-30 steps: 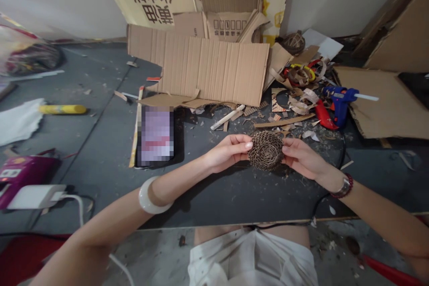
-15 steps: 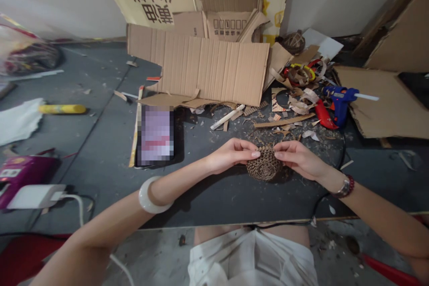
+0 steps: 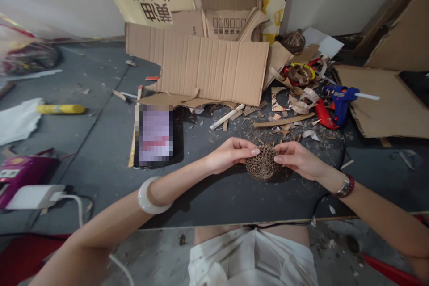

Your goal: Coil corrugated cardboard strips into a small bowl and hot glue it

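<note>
A round coil of rolled corrugated cardboard strip [image 3: 263, 164] sits low over the dark work table, with its spiral face up. My left hand [image 3: 232, 155] pinches its left side and my right hand [image 3: 296, 157] pinches its right side, their fingertips on the upper rim. The fingers hide part of the coil's edge. A glue gun [image 3: 339, 103] with a blue body and a white glue stick lies up and to the right of my right hand. Cardboard scraps [image 3: 298, 103] lie between it and the coil.
A large corrugated cardboard sheet [image 3: 197, 65] and a box stand at the back. A phone with a blurred screen [image 3: 156, 136] lies left of my hands. A smaller woven cardboard ball [image 3: 293, 41] sits at the back right. Paper shreds dot the table.
Since a second ago, the coil has dropped lower and tipped from facing me towards facing up. Both hands have moved their fingers onto its upper rim, closer together.
</note>
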Demonstrator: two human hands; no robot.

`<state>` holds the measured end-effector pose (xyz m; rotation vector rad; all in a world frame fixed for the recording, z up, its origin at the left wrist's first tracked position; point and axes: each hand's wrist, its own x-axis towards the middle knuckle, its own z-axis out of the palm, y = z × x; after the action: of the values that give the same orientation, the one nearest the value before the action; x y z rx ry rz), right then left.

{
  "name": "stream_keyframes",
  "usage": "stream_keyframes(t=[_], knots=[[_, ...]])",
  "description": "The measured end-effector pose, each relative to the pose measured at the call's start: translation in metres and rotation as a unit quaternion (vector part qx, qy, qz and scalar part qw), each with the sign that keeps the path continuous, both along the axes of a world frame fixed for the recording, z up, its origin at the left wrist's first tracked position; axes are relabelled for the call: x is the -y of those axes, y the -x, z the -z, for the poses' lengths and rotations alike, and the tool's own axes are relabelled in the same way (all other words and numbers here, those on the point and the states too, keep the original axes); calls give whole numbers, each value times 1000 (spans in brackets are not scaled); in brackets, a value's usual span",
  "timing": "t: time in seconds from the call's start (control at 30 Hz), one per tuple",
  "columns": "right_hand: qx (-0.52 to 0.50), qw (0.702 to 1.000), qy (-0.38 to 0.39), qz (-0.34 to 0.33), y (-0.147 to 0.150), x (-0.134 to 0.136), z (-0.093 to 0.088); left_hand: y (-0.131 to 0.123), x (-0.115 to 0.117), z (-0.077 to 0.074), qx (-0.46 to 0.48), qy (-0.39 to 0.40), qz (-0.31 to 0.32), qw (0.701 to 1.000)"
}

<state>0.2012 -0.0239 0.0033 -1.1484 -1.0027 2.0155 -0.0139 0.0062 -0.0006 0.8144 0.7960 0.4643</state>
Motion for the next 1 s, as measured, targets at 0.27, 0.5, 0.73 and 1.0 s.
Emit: stream_keyframes(t=[0.27,0.5,0.73,1.0], knots=[[-14,999,30,-16,0,1,-2,1,-2,-2,33,20,50,998],[-42,998,30,-25,1,1,0,1,-1,0,32,30,21,999],[-67,997,24,-11,-3,0,4,1,-3,1,82,32,7,996],[-76,996,20,-39,-5,0,8,1,-3,-1,87,13,10,996]])
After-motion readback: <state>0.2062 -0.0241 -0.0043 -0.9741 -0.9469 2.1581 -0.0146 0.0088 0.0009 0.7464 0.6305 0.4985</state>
